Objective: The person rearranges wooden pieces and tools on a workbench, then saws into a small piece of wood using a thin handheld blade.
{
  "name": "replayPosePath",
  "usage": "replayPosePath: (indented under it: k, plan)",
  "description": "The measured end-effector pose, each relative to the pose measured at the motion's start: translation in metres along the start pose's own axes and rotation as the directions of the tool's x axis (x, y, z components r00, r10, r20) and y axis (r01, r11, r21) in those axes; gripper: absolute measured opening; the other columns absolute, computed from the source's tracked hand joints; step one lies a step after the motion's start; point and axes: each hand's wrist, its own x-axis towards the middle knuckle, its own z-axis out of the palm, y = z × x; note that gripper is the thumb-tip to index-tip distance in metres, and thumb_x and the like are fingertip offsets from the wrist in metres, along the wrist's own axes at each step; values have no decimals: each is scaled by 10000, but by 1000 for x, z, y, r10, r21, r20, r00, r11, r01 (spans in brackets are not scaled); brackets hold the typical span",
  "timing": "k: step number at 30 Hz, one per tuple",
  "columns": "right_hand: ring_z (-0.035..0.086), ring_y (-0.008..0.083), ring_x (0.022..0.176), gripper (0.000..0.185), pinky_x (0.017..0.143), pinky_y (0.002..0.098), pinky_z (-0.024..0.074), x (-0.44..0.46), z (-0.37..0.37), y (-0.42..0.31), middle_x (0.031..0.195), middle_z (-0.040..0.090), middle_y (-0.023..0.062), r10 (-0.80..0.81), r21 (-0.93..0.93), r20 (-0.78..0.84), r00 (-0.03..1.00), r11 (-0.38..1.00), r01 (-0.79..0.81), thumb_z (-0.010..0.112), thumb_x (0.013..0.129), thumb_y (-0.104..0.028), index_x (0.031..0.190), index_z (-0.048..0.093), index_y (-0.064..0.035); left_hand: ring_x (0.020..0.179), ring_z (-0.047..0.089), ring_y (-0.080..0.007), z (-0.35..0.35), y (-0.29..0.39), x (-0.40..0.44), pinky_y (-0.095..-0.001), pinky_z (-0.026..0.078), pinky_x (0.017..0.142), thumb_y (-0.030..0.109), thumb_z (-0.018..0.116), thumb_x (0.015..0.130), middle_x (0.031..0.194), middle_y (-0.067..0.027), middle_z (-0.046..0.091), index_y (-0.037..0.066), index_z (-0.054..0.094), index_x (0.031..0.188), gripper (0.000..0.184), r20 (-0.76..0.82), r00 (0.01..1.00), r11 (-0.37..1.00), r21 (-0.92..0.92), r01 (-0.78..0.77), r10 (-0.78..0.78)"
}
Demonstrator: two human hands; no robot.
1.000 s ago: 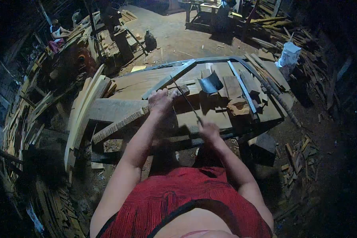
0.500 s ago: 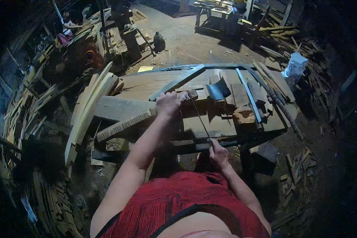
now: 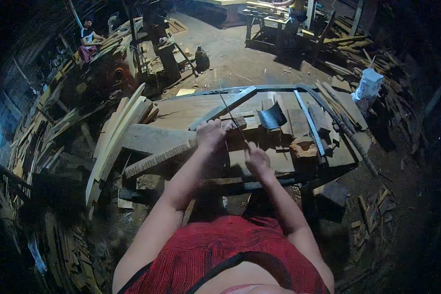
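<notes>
My left hand is closed around a long piece of wood, pressing it down on the workbench. A row of marks or notches runs along the wood's near side, and its far end pokes out beyond my fingers. My right hand grips the near end of a long, thin, dark tool, which looks like a file. Its shaft crosses the far end of the wood just right of my left hand, pointing away from me. The exact contact is too small to make out.
On the workbench lie a square metal bar, a curved dark metal plate, a ruler-like strip and a wood block. Boards lean at left. A white sack stands right. Another person sits far left.
My right hand has moved forward, away from my body, and slightly left, sliding the thin tool farther over the wood. My left hand keeps its hold. The view has shifted slightly.
</notes>
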Motion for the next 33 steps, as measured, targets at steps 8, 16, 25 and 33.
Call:
replayPosePath:
  k: [8,16,25,33]
  plan:
    - [601,311,568,185,500,430,476,-124,8,35,600,572,160,39,279,-323,946,959,56,533,770,-127,951,563,-104,854,561,-314,-11,6,-2,-424,434,742,530,422,827,832,-144,605,58,587,844,500,30,1000,1000,20,-9,8]
    - [574,385,663,180,594,493,446,19,1,-1,671,576,200,19,235,-136,991,972,14,464,833,-205,942,508,-69,854,560,-309,-6,6,-1,-424,434,735,509,431,830,837,-146,608,57,588,831,479,26,1000,999,51,-9,8]
    - [572,382,619,261,530,467,457,-78,14,25,714,581,204,22,221,-232,972,975,31,466,795,-131,1048,504,-78,833,567,-315,-4,5,-1,-429,431,730,549,424,819,813,-135,612,62,592,821,516,-6,1000,1000,23,15,-15]
    - [581,370,669,201,567,433,468,-78,-3,28,740,591,181,-20,-29,30,999,999,21,479,812,-124,1002,501,-61,823,566,-315,2,4,3,-432,430,726,558,416,820,797,-139,609,60,595,820,529,-5,1000,999,42,13,-13]
